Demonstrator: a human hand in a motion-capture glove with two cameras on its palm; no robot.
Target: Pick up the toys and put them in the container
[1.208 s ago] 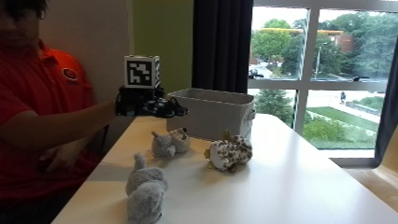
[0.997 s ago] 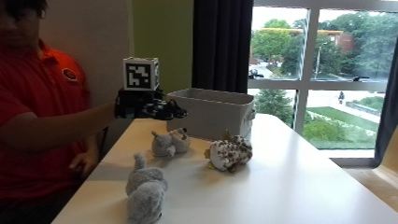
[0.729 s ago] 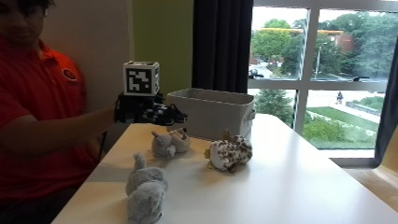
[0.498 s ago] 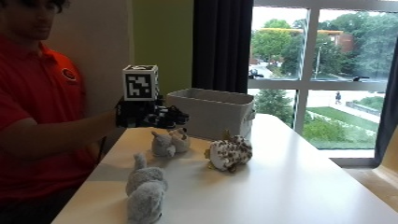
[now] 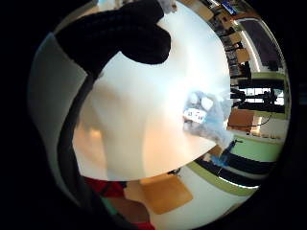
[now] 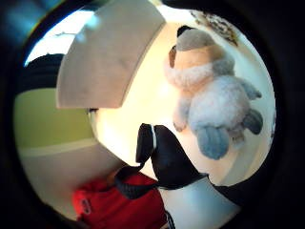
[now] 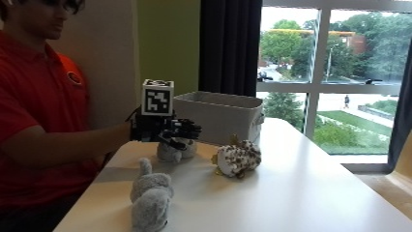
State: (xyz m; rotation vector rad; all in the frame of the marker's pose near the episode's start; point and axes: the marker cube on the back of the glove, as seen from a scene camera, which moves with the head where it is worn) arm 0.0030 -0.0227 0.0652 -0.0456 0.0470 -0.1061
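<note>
While the gloved right hand (image 7: 172,132) is hovering with fingers relaxed and holding nothing above the small grey plush toy (image 7: 175,151), this toy is sitting on the white surface (image 7: 309,193), near the grey container (image 7: 222,115).

grey toy (image 7: 150,200), spotted brown toy (image 7: 237,158), white container (image 7: 222,115)

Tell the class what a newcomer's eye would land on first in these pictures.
The black-gloved right hand hovers low over a small grey-and-white plush toy near the white container. A brown-spotted plush toy lies mid-table, and a grey plush elephant lies near the table's front edge.
</note>
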